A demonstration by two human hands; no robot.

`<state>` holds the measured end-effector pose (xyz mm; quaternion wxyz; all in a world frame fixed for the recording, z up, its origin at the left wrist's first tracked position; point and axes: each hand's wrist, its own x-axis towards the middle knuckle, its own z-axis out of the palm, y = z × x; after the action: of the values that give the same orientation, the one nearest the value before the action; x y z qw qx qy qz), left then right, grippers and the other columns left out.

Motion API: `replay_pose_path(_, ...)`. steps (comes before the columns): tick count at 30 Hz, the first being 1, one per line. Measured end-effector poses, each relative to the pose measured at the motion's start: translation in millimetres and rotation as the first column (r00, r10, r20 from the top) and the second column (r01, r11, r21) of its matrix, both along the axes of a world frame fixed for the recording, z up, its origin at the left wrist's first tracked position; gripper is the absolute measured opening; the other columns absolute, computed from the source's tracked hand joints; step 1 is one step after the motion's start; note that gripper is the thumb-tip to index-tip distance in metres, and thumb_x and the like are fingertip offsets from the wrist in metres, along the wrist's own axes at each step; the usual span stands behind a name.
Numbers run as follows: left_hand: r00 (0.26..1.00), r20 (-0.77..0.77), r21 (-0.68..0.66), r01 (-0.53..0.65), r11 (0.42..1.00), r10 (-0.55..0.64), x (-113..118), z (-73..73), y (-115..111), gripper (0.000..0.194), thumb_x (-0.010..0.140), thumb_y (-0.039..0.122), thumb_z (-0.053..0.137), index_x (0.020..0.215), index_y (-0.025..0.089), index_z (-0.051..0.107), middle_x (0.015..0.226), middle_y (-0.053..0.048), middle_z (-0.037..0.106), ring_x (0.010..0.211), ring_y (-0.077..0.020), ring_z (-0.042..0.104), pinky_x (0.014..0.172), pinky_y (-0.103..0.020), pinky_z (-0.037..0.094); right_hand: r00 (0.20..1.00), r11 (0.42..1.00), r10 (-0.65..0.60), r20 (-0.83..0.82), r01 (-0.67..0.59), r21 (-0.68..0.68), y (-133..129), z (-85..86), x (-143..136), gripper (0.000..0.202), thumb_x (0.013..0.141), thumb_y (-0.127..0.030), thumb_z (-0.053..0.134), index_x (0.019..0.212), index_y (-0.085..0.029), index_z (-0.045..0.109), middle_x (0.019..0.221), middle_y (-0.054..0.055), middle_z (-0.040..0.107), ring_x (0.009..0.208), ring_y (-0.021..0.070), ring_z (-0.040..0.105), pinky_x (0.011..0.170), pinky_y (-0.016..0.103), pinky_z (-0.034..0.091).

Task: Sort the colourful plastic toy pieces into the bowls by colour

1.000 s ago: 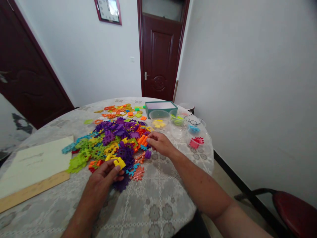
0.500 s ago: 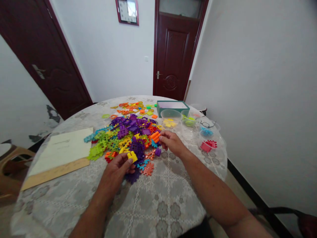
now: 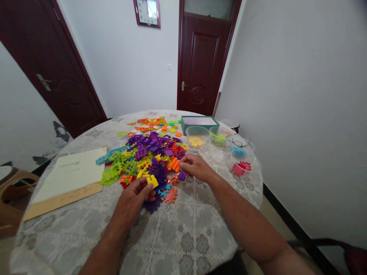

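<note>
My left hand [image 3: 137,192] is closed on a yellow plastic building piece [image 3: 152,181] at the near edge of a heap of toy pieces [image 3: 151,147]. Pinched in the fingers of my right hand [image 3: 195,167] is an orange ribbed building piece [image 3: 174,164], held over the heap's right side. Below it lie a small purple piece [image 3: 182,175] and a salmon waffle-shaped piece [image 3: 171,196]. The heap mixes purple, green, yellow, blue and orange interlocking pieces, and many are partly covered by others.
Clear plastic tubs stand on the right, one with yellow pieces [image 3: 196,141], others with green, blue and red pieces [image 3: 241,168]. Behind them is a green box [image 3: 200,123]. Glasses [image 3: 240,143] lie among the tubs. A cardboard folder [image 3: 70,173] lies at left.
My right hand has moved slightly left and toward me with the orange piece, bringing it nearer the yellow one. My left hand stays almost still.
</note>
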<state>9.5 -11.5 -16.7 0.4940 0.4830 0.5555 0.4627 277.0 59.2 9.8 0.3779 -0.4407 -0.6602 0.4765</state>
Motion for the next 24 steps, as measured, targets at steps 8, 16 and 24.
replay_pose_path(8,1.0,-0.027,-0.007,-0.011,1.0,0.011,3,8.4,-3,0.057,0.073,0.057,0.08,0.11,0.017,0.067,0.096,-0.006,0.075,0.078,-0.0213,0.074,0.07,-0.033,0.065,0.998,0.996,-0.032,0.045,0.028,0.079,-1,1.8,-1,0.022,0.091,-0.04,0.064,0.088,-0.019,0.063,0.059,-0.005,0.061,0.048,0.0089,0.053,0.047,0.018,0.037)
replay_pose_path(16,1.0,-0.029,0.002,-0.011,1.0,0.011,-2,-2.5,1,0.056,0.073,0.057,0.081,0.111,0.018,0.066,0.095,-0.005,0.074,0.08,-0.0227,0.074,0.071,-0.035,0.066,0.901,0.837,-0.425,-0.09,0.429,0.34,8,12.6,24,0.02,0.088,-0.037,0.064,0.099,-0.021,0.065,0.071,-0.004,0.063,0.059,0.0112,0.058,0.056,0.021,0.046)
replay_pose_path(24,0.998,-0.049,-0.012,-0.029,1.0,0.028,-1,-2.3,2,0.055,0.072,0.054,0.083,0.111,0.018,0.067,0.095,-0.006,0.076,0.079,-0.0256,0.076,0.072,-0.038,0.067,0.672,0.619,-0.704,-0.229,0.739,0.266,27,19.6,77,0.027,0.088,-0.037,0.059,0.108,-0.02,0.061,0.084,0.002,0.074,0.053,0.0127,0.065,0.048,0.021,0.048)
